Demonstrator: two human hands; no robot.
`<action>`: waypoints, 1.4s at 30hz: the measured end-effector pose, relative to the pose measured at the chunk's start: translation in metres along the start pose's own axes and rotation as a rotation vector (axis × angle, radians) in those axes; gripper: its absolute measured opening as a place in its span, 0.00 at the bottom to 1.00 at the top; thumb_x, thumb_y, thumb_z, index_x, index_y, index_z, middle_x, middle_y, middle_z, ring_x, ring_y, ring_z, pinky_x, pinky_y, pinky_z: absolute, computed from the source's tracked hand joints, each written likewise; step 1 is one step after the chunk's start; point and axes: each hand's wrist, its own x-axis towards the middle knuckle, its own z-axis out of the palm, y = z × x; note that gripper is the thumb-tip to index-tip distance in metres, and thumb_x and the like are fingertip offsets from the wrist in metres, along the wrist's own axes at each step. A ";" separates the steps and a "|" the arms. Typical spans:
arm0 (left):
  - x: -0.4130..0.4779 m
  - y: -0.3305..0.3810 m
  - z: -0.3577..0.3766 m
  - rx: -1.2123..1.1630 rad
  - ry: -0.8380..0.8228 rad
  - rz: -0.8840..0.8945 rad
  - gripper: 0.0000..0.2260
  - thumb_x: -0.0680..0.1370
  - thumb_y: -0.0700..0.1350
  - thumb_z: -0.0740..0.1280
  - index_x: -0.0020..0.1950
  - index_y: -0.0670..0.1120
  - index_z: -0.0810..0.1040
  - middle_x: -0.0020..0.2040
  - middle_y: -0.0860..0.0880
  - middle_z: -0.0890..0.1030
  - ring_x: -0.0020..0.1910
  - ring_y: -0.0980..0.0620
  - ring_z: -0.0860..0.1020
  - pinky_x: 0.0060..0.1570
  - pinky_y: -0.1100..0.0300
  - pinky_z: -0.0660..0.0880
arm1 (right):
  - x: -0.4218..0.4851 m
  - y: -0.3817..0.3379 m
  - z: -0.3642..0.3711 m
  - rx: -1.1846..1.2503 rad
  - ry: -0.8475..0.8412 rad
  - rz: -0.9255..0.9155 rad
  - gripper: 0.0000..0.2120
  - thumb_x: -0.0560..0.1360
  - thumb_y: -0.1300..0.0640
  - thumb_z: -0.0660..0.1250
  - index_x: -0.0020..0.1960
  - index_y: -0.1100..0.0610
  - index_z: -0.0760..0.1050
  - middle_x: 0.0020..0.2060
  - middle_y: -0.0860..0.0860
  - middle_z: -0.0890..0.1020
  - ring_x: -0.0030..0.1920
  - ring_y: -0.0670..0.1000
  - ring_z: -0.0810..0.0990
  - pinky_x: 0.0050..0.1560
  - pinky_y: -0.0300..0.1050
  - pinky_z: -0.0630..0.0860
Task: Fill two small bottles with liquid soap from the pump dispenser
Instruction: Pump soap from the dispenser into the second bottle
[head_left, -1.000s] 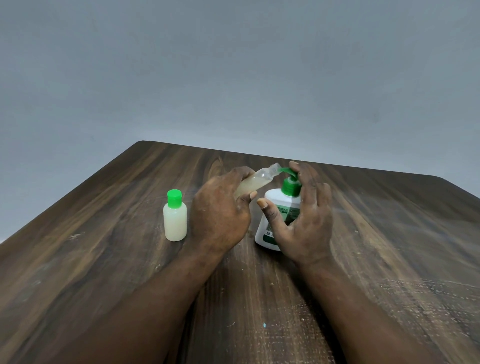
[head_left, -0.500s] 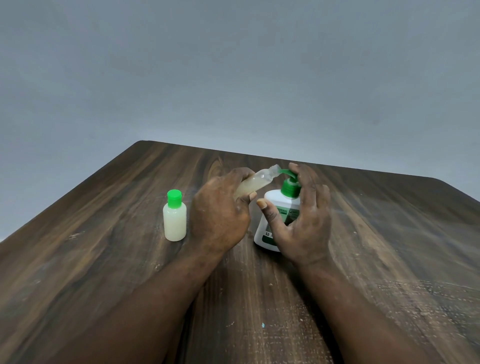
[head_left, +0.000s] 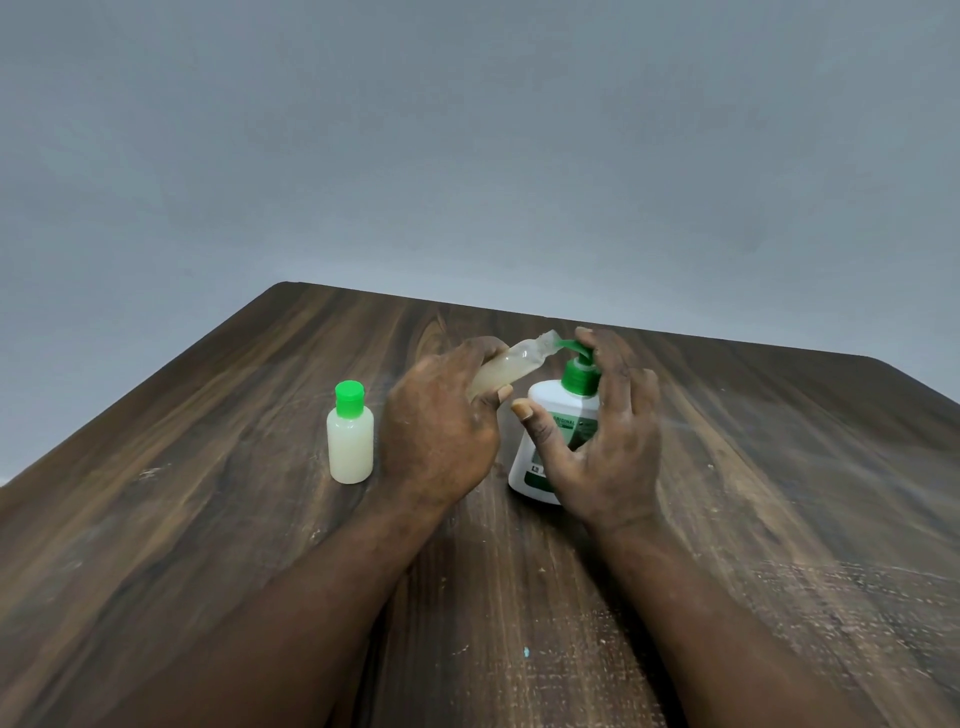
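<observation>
Bottles: one of the two looks finished. Capped bottle stands upright on the table, left of both hands and apart from them. Its green cap is on, with pale milky soap up to about the shoulder. Judged done.

Open bottle: no cap, tilted, mouth up against the tip of the green nozzle. Left hand grasps its lower body, fingers and thumb wrapped round. Cloudy soap lies in the lower part; toward the neck it looks clearer. Partly filled; exact level hard to read at this tilt.

Dispenser: white, green label, upright mid-table, just right of the left hand. Right hand holds it with the thumb across the front, fingers behind, one finger on top of the pump head. Cannot tell if the pump is down. Body opaque, so soap level unseen.

Left to do, by my reckoning: more pumps to top up the open bottle, then cap it. Its cap is not in view.
</observation>
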 end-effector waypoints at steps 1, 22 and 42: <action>0.000 0.000 0.000 -0.005 -0.002 -0.004 0.15 0.78 0.53 0.72 0.64 0.62 0.75 0.50 0.58 0.82 0.43 0.57 0.74 0.38 0.71 0.61 | -0.001 0.000 -0.001 0.002 -0.003 -0.003 0.40 0.77 0.30 0.66 0.76 0.58 0.71 0.69 0.54 0.77 0.61 0.52 0.75 0.57 0.59 0.78; -0.001 0.002 -0.001 0.000 0.008 0.008 0.15 0.78 0.52 0.72 0.63 0.61 0.76 0.47 0.58 0.81 0.42 0.59 0.71 0.37 0.74 0.58 | 0.002 0.000 -0.003 0.004 -0.001 0.006 0.41 0.77 0.27 0.63 0.76 0.58 0.71 0.69 0.53 0.78 0.61 0.52 0.75 0.58 0.57 0.77; -0.002 0.003 0.000 -0.020 0.005 0.008 0.15 0.77 0.51 0.72 0.62 0.62 0.75 0.48 0.57 0.82 0.43 0.58 0.72 0.38 0.72 0.60 | 0.002 -0.001 -0.002 0.003 0.028 -0.004 0.40 0.78 0.28 0.64 0.77 0.56 0.68 0.69 0.54 0.77 0.62 0.52 0.75 0.58 0.61 0.78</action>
